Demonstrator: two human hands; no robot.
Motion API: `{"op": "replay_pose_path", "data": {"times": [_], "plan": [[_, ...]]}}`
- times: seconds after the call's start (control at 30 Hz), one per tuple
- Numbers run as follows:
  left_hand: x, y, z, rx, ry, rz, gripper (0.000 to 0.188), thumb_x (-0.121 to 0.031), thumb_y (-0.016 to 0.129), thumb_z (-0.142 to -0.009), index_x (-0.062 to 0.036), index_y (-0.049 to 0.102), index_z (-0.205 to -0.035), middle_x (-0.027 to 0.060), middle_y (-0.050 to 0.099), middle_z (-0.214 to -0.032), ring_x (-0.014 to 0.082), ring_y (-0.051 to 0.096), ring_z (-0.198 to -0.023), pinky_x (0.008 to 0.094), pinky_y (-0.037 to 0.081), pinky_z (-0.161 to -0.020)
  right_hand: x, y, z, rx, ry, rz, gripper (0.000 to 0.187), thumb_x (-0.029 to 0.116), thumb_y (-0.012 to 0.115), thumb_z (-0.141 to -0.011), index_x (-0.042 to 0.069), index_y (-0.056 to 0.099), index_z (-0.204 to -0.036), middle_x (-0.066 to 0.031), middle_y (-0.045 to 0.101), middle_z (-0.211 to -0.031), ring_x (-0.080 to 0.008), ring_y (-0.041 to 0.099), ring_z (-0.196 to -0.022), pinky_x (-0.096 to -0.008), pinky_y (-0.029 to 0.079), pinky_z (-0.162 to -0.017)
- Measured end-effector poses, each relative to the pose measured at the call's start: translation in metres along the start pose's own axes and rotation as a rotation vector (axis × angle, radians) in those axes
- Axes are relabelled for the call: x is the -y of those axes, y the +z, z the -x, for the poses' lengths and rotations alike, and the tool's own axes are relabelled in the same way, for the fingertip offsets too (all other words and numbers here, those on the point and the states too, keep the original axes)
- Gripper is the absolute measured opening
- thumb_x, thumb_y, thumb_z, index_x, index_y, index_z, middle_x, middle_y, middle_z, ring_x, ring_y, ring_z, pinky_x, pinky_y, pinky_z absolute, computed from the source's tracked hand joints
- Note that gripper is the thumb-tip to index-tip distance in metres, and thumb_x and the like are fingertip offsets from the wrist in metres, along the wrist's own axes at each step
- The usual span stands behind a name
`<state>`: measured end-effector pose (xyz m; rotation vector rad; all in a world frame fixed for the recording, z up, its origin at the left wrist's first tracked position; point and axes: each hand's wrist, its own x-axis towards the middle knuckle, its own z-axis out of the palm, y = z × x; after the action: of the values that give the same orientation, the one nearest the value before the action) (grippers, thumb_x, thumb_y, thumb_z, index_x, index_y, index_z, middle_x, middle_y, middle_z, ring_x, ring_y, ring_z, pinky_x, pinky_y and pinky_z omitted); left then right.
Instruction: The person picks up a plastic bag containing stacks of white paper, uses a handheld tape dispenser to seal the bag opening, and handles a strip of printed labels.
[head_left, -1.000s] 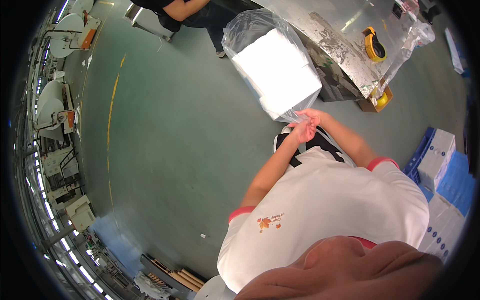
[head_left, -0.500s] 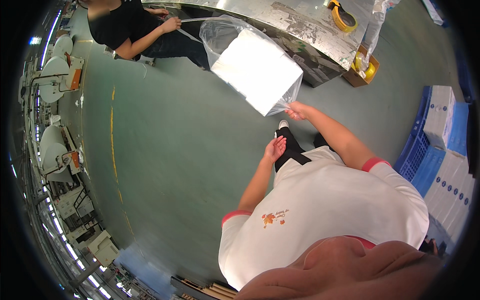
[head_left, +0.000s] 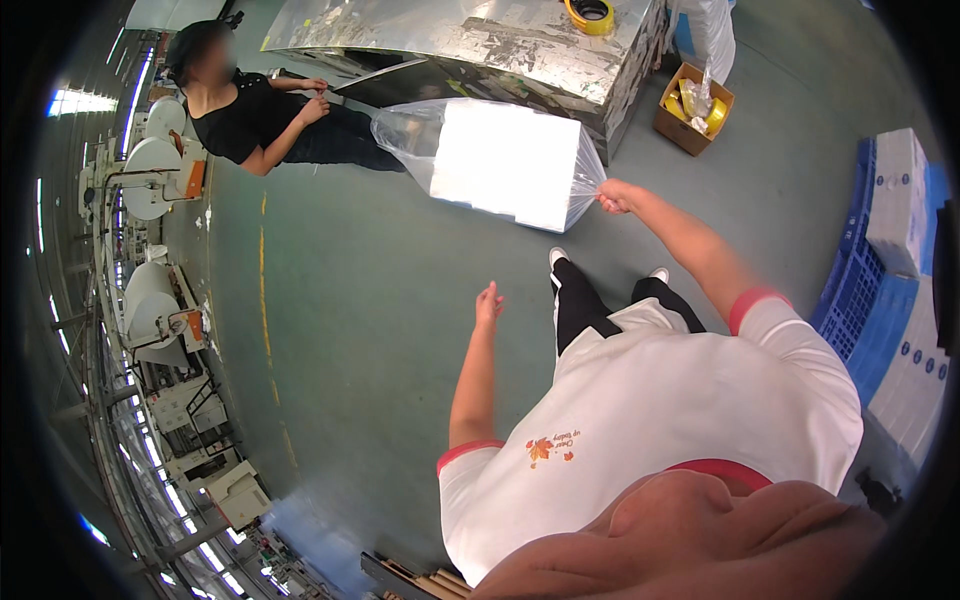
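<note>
A large clear plastic bag (head_left: pixel 405 135) with a white, block-like load (head_left: pixel 505 165) inside hangs off the floor in front of me. Its right end is bunched together, and my right hand (head_left: pixel 614 197) is closed around the gathered plastic. The load is too bright to show what it consists of. My left hand (head_left: pixel 489 303) is raised over the floor, apart from the bag, with its fingers partly stretched and nothing in them. At the far left stands a person in black (head_left: pixel 255 115), both hands in front of the body near the bag's loose left end.
A worn metal table (head_left: pixel 480 50) stands behind the bag, with a yellow tape roll (head_left: pixel 590 14) on top. A cardboard box (head_left: pixel 693 110) sits beside it. White packages (head_left: pixel 893 200) and blue pallets (head_left: pixel 850 255) are stacked at right. Machines with large white rolls (head_left: pixel 152 310) line the left.
The bag has swung level and its gathered end has moved slightly right with my right hand. My left hand has moved left, away from my leg. The other person appears more upright.
</note>
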<state>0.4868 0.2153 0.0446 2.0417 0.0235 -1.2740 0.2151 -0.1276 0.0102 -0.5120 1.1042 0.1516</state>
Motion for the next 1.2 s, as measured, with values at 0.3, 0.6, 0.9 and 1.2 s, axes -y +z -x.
{"op": "replay_pose_path", "data": {"times": [0.3,0.6,0.9,1.2], "plan": [[-0.099,0.110,-0.023,-0.455,0.404,0.336,0.100,-0.030,0.076,-0.071,-0.0106,0.008,-0.141,0.0144,0.033,-0.135,0.0254,0.037,-0.121,0.0424,0.036,-0.097,-0.127,-0.168,0.155,-0.146,0.077,0.040,0.021,0.019,0.042,-0.089,0.010,0.042,-0.069,0.0066,0.034,-0.051,-0.0039,0.032,-0.038,-0.0191,0.024,-0.032],[-0.031,0.380,0.029,0.407,0.109,0.147,0.025,-0.027,0.047,-0.093,-0.0026,0.054,-0.093,0.0002,0.050,-0.086,0.0100,0.048,-0.079,0.0231,0.041,-0.075,-0.360,-0.292,0.274,-0.476,-0.037,-0.536,0.029,0.028,0.041,-0.093,0.008,0.044,-0.073,0.0036,0.036,-0.051,-0.0062,0.032,-0.037,-0.0229,0.026,-0.032],[-0.057,0.565,0.147,0.974,0.351,-0.571,0.028,-0.029,0.046,-0.092,-0.0046,0.056,-0.101,-0.0029,0.052,-0.078,0.0056,0.042,-0.065,0.0206,0.035,-0.059,-0.539,-0.192,0.277,-0.545,-0.162,-0.968,0.030,0.029,0.043,-0.090,0.010,0.046,-0.068,0.0032,0.036,-0.049,-0.0084,0.033,-0.038,-0.0237,0.023,-0.032],[-0.040,0.661,0.183,1.310,0.106,-0.679,0.018,-0.025,0.053,-0.087,-0.0094,0.057,-0.079,-0.0041,0.048,-0.066,0.0078,0.041,-0.059,0.0234,0.034,-0.057,-0.533,-0.143,0.238,-0.610,0.070,-1.280,0.022,0.020,0.039,-0.084,0.005,0.044,-0.069,-0.0012,0.033,-0.047,-0.0118,0.030,-0.033,-0.0255,0.022,-0.029]]}}
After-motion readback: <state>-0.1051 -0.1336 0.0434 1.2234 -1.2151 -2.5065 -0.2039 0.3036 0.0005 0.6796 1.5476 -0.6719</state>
